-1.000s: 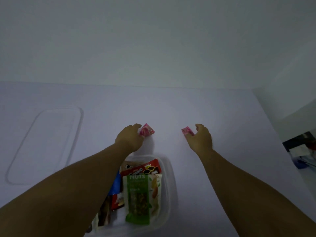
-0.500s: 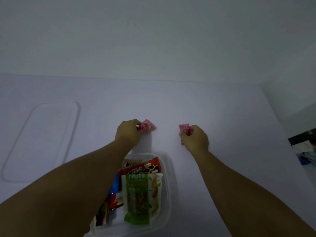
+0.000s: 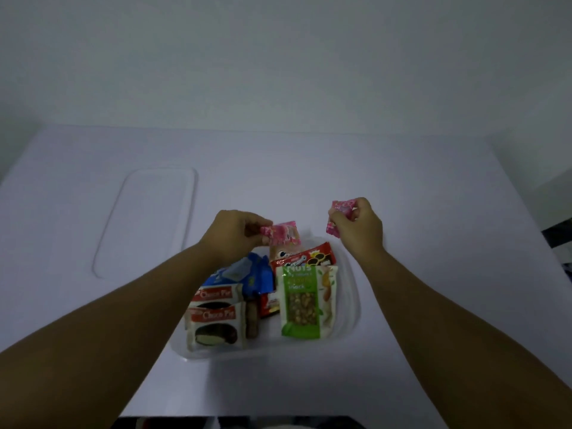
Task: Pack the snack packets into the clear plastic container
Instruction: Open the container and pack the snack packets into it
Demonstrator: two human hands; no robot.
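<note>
Both pink packets have left the table: your left hand (image 3: 235,235) pinches one pink packet (image 3: 282,233) above the clear container (image 3: 351,308), your right hand (image 3: 359,226) grips the other pink packet (image 3: 340,212).

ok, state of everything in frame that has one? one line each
left hand: shut on a pink packet, held over the container's far end
right hand: shut on the other pink packet, held above the table
container: open, lid off, partly filled
lid: flat on the table, left of the container
nuts pouch: lying in the container
Choco Pie packs: two, in the container
</note>
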